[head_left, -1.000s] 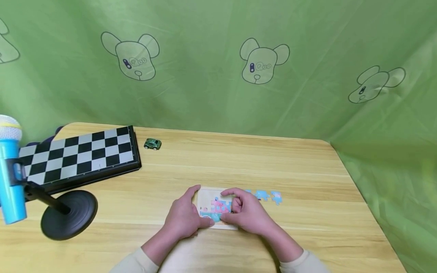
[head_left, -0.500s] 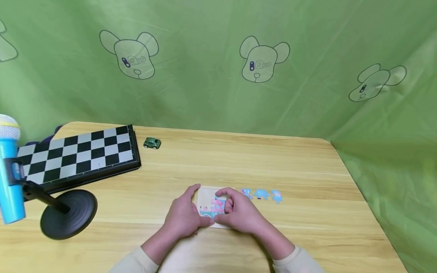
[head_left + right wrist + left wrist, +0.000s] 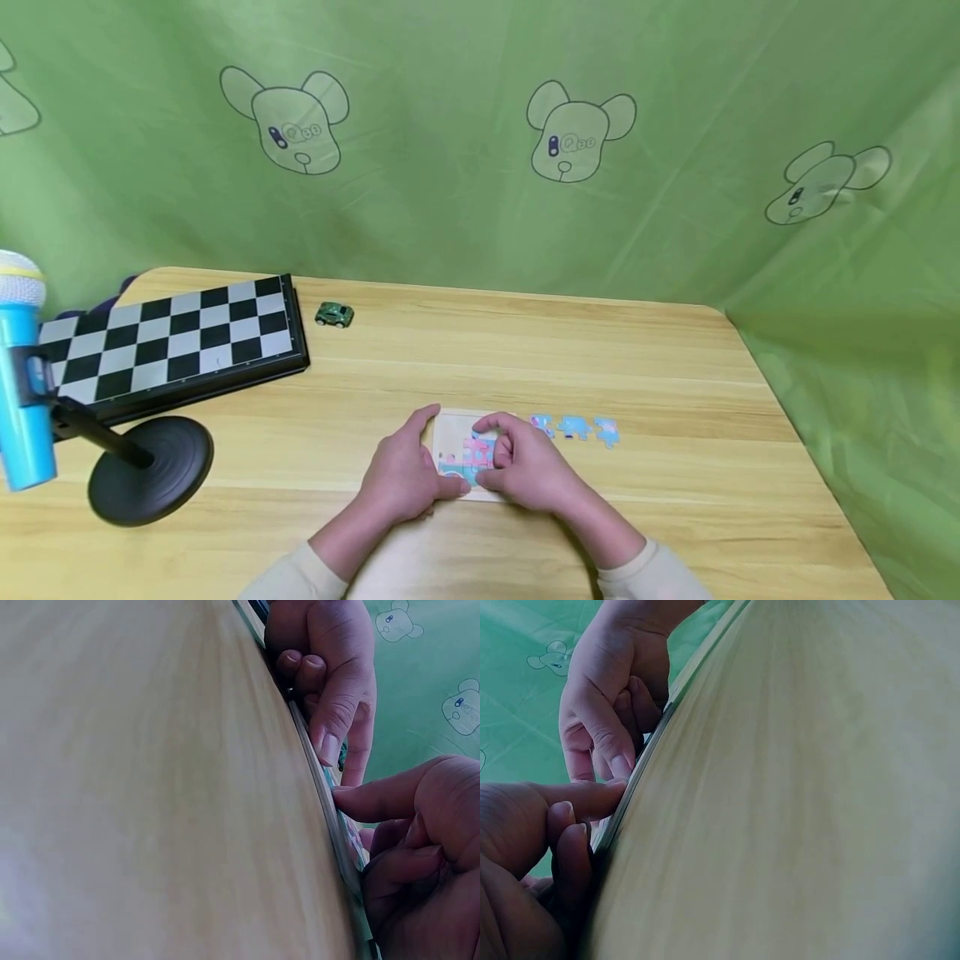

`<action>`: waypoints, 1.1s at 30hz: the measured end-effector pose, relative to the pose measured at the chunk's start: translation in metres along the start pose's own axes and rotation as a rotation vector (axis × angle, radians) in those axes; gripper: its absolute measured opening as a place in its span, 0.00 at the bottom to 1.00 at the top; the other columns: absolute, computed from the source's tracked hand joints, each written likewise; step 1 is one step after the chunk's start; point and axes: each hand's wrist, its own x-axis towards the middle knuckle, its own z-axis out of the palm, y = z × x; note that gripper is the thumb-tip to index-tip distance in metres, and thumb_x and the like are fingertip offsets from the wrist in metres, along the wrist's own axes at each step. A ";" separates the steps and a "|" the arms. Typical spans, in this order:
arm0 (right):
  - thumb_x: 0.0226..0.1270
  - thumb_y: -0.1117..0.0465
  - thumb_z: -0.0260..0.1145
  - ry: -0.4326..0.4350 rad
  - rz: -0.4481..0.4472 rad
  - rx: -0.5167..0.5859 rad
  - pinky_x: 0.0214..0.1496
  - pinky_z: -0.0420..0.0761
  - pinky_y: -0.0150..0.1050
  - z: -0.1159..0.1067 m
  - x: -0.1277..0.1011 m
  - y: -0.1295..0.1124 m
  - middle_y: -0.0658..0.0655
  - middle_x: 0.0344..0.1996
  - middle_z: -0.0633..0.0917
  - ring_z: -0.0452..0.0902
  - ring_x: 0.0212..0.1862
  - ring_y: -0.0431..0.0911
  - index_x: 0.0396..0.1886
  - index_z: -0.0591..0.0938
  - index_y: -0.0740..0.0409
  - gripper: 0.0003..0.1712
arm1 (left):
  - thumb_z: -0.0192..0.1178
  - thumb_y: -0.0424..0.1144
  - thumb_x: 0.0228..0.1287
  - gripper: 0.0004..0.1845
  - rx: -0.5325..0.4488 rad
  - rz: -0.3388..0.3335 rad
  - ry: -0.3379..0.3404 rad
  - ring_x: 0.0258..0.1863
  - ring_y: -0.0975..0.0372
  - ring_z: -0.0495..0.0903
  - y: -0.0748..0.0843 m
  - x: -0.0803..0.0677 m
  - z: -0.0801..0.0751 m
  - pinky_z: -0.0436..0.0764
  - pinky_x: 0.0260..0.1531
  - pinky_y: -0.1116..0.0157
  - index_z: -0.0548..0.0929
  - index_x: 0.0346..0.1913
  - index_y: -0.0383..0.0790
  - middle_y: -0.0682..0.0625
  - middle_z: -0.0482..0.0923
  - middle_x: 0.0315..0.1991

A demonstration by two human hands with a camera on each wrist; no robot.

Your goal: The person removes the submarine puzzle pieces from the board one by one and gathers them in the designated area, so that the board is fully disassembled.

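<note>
Meanwhile, both hands are crowding the puzzle board (image 3: pixel 450 433) near the table's (image 3: pixel 675 375) front edge: the left hand (image 3: pixel 405 475) is bracing its side with straight fingers, the right hand (image 3: pixel 528 471) is pinching a pink piece (image 3: pixel 477 452). Loose pieces (image 3: pixel 573 427) are lying just right; a chessboard (image 3: pixel 172 342), toy car (image 3: pixel 334 314) and microphone stand (image 3: pixel 150 467) are sitting well left.

- The left hand (image 3: pixel 405 477) lies low in the middle of the head view, palm down, thumb stretched up and away from the curled fingers.
- The right hand (image 3: pixel 528 471) sits just beside it to the right, index finger and thumb bent inward and close together.
- Both forearms rise from the bottom edge in pale sleeves (image 3: pixel 296 577), converging toward the centre.
</note>
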 end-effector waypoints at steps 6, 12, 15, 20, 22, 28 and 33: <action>0.53 0.72 0.75 0.003 -0.003 0.024 0.34 0.74 0.36 0.002 0.000 0.002 0.48 0.17 0.71 0.64 0.20 0.38 0.55 0.76 0.58 0.30 | 0.80 0.32 0.42 0.57 -0.080 -0.014 -0.055 0.06 0.61 0.72 0.000 -0.002 -0.004 0.75 0.08 0.64 0.59 0.77 0.42 0.47 0.73 0.18; 0.53 0.72 0.76 0.014 -0.014 0.028 0.35 0.74 0.37 0.002 -0.002 0.002 0.48 0.17 0.70 0.64 0.20 0.38 0.53 0.73 0.53 0.30 | 0.79 0.30 0.44 0.57 -0.116 -0.014 -0.102 0.06 0.62 0.72 0.000 -0.002 -0.007 0.74 0.07 0.65 0.57 0.77 0.42 0.46 0.74 0.19; 0.52 0.72 0.76 0.015 -0.027 0.025 0.35 0.73 0.38 0.002 -0.002 0.001 0.47 0.17 0.69 0.64 0.20 0.38 0.52 0.74 0.51 0.30 | 0.80 0.32 0.45 0.57 -0.097 -0.008 -0.122 0.05 0.61 0.72 0.000 -0.002 -0.009 0.74 0.07 0.66 0.57 0.78 0.42 0.46 0.74 0.19; 0.52 0.72 0.76 0.008 -0.047 -0.001 0.33 0.72 0.37 0.001 -0.002 -0.001 0.46 0.16 0.68 0.63 0.20 0.38 0.54 0.78 0.51 0.30 | 0.80 0.34 0.45 0.56 -0.051 0.017 -0.143 0.04 0.61 0.72 0.000 0.000 -0.013 0.74 0.06 0.63 0.57 0.77 0.42 0.46 0.73 0.18; 0.52 0.72 0.76 0.001 -0.057 -0.009 0.33 0.72 0.36 0.000 -0.002 -0.002 0.46 0.16 0.68 0.62 0.20 0.38 0.55 0.80 0.53 0.29 | 0.81 0.34 0.45 0.56 -0.055 0.020 -0.142 0.04 0.60 0.73 0.000 -0.001 -0.013 0.75 0.06 0.62 0.58 0.77 0.42 0.46 0.73 0.18; 0.52 0.72 0.76 -0.014 -0.066 -0.009 0.32 0.72 0.35 -0.001 -0.002 -0.002 0.46 0.15 0.68 0.63 0.19 0.37 0.53 0.81 0.58 0.26 | 0.81 0.34 0.44 0.57 -0.070 0.004 -0.124 0.04 0.60 0.72 -0.001 0.000 -0.012 0.73 0.06 0.65 0.59 0.77 0.43 0.46 0.73 0.18; 0.53 0.72 0.75 -0.032 -0.054 0.015 0.30 0.73 0.35 -0.002 -0.001 -0.001 0.46 0.15 0.69 0.63 0.18 0.37 0.50 0.80 0.58 0.24 | 0.81 0.34 0.43 0.57 -0.060 -0.011 -0.115 0.04 0.60 0.73 -0.002 0.000 -0.011 0.72 0.05 0.66 0.59 0.77 0.44 0.46 0.74 0.19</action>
